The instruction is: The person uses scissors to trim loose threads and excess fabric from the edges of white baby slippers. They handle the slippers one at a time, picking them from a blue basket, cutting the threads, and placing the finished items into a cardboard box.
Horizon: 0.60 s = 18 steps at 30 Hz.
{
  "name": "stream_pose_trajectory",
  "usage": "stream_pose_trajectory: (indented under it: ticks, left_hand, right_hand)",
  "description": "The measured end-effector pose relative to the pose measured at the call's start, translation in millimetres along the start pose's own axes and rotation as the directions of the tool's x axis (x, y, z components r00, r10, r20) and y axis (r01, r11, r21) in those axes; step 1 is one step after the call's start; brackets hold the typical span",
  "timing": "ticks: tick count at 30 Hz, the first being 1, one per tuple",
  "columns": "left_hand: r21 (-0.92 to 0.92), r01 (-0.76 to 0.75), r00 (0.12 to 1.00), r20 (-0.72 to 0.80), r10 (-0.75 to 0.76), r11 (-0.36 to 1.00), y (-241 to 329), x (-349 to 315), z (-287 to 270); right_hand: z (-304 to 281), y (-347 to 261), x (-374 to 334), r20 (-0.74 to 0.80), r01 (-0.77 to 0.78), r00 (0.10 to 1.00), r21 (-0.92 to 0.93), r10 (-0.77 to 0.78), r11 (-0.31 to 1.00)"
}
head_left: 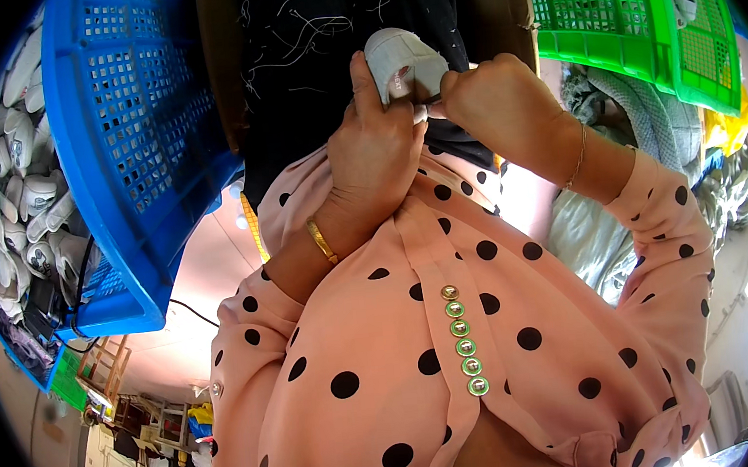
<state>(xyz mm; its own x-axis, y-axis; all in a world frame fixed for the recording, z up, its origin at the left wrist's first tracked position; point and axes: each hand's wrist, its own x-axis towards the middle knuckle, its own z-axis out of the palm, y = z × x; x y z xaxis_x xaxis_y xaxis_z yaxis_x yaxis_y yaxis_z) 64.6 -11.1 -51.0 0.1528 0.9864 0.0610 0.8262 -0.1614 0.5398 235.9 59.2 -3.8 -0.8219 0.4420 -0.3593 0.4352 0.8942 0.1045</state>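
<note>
A small pale grey-white shoe upper [400, 51] is held above my dark-clothed lap, its rounded end pointing away from me. My left hand [373, 147] is closed around its near left side, with one finger stretched along the edge. From the right, my right hand [500, 102] is closed in a pinch at the upper's near right edge. Its fingertips meet close to my left thumb, where a small white bit shows. Just what the right fingertips grip there is partly hidden by the hands.
A large blue perforated crate [140, 147] stands close on the left. Beyond it, many similar white shoe uppers [24, 202] are piled. A green crate [604, 13] is at the upper right, above grey fabric [639, 112]. Loose white threads [311, 25] lie on the dark cloth.
</note>
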Motion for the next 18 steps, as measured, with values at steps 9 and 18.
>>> stream_pose_trajectory:
  ticks: [9,18]
  left_hand:
    - [-0.002,-0.002,1.0,0.012,0.002,1.0,2,0,-3]
    - [0.015,-0.009,1.0,0.025,0.009,1.0,3,0,-3]
  right_hand:
    - [-18,-3,-2,0.016,-0.151,0.989,0.048,0.15,0.987]
    - [-11,-6,2,0.061,-0.121,0.991,0.041,0.119,0.992]
